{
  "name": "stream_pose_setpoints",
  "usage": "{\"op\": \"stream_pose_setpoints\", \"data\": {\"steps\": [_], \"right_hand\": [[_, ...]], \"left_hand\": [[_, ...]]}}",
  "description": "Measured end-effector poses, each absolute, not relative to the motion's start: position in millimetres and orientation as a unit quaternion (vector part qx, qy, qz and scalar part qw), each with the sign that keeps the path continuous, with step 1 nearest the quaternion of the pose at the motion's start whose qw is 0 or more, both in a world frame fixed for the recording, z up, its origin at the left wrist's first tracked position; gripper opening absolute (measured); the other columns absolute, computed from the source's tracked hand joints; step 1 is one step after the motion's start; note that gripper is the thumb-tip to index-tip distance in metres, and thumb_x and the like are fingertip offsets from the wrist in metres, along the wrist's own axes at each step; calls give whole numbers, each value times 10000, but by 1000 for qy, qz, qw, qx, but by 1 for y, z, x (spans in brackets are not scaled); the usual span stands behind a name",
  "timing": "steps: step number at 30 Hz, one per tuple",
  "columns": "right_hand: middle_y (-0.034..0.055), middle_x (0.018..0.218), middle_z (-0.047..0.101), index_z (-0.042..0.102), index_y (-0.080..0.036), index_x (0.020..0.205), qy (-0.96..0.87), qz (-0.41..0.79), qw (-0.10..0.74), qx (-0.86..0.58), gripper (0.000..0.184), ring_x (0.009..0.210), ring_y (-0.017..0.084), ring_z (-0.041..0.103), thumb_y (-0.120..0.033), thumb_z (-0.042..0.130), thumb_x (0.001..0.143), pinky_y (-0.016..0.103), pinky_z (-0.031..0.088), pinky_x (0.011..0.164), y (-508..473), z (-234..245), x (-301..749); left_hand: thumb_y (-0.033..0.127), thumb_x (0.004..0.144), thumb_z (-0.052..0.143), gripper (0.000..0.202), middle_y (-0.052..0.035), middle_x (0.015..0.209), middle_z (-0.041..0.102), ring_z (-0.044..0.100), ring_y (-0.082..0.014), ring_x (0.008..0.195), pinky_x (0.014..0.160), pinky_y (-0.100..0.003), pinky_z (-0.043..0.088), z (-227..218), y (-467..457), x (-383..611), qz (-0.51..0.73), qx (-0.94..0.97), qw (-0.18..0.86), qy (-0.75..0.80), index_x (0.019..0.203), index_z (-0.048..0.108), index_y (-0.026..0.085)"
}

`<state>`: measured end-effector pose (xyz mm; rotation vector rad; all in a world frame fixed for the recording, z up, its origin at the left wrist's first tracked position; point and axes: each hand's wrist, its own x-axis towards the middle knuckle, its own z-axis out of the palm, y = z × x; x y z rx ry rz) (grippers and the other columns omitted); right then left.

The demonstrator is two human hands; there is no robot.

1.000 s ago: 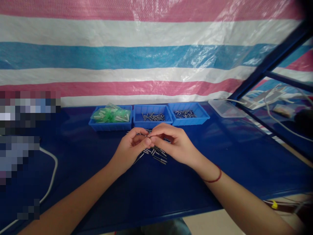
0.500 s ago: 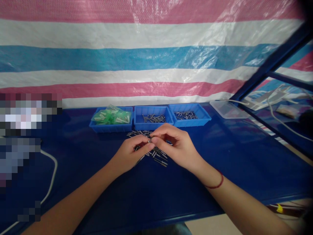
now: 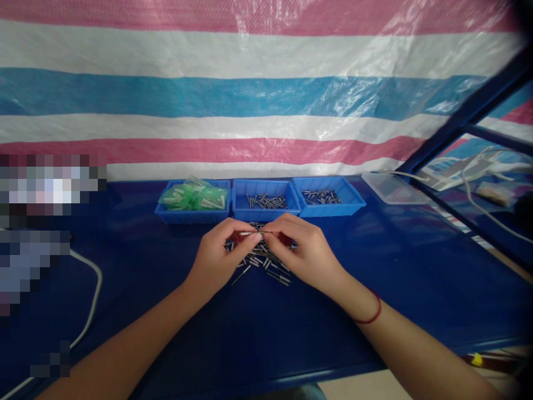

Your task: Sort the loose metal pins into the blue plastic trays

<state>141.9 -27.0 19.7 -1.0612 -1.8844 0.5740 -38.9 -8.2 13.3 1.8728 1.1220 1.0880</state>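
My left hand [image 3: 219, 250] and my right hand [image 3: 306, 247] meet fingertip to fingertip in front of the bins. Pinched between them is a thin metal blind rivet [image 3: 245, 233], lying roughly level, its right part mostly covered by the fingers. Both hands are closed on it at thumb and forefinger. Below and behind the fingers lies a loose pile of blind rivets [image 3: 260, 260] on the dark blue table [image 3: 233, 333], partly hidden by my hands.
Three blue bins stand in a row behind the pile: the left bin [image 3: 192, 218] has green bags [image 3: 187, 199], the middle bin [image 3: 266, 213] and right bin [image 3: 333, 210] have loose metal pieces. A clear plastic lid [image 3: 395, 189] lies right; a white cable [image 3: 96, 289] runs left.
The fingers have shifted slightly apart, so the rivet now shows more between them, lying level. My left hand has turned and risen a little. The view has shifted slightly.
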Motion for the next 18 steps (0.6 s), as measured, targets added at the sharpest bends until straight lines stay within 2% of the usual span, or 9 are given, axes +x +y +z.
{"op": "stream_pose_setpoints", "data": {"steps": [3, 5, 7, 9, 13, 18], "right_hand": [[28, 729, 624, 693, -187, 830, -693, 306, 465, -458, 146, 606, 125, 512, -272, 580, 865, 277, 397, 559, -23, 17, 141], [-18, 602, 547, 689, -193, 831, -575, 379, 542, -482, 159, 523, 101, 445, -324, 601, 850, 258, 355, 502, -16, 15, 146], [-64, 518, 423, 675, -202, 862, -432, 446, 624, -475, 176, 453, 76, 348, -368, 630, 823, 234, 292, 445, -6, 16, 155], [-89, 513, 340, 650, -203, 855, -323, 512, 660, -445, 232, 423, 59, 270, -413, 683, 763, 219, 228, 405, 3, 18, 168], [-102, 505, 279, 609, -204, 799, -252, 579, 648, -425, 298, 398, 58, 196, -475, 699, 716, 222, 176, 367, 10, 23, 181], [-72, 515, 336, 599, -185, 714, -244, 637, 607, -407, 252, 408, 63, 236, -429, 617, 773, 218, 185, 379, 3, 24, 170]], "left_hand": [[314, 836, 622, 208, 4, 793, 645, 594, -132, 716, 699, -246, 464, 14, -10, -40, 409, 738, 332, 422, 1000, 622, 186], [306, 858, 602, 288, 11, 799, 638, 590, -126, 713, 708, -247, 466, 14, -11, -40, 393, 758, 321, 410, 1119, 572, 189], [286, 883, 573, 259, -3, 833, 640, 594, -128, 749, 735, -252, 464, 14, -11, -39, 369, 791, 293, 390, 1120, 575, 180], [258, 903, 543, 178, -29, 882, 649, 598, -140, 810, 777, -269, 454, 13, -12, -39, 338, 834, 251, 358, 1039, 617, 168], [236, 918, 511, 176, -53, 980, 661, 577, -190, 939, 854, -341, 411, 10, -12, -39, 247, 906, 164, 302, 997, 660, 185], [300, 907, 545, 207, -44, 1064, 646, 543, -228, 1012, 841, -372, 379, 5, -13, -40, 156, 935, 105, 299, 1071, 656, 237]]}}
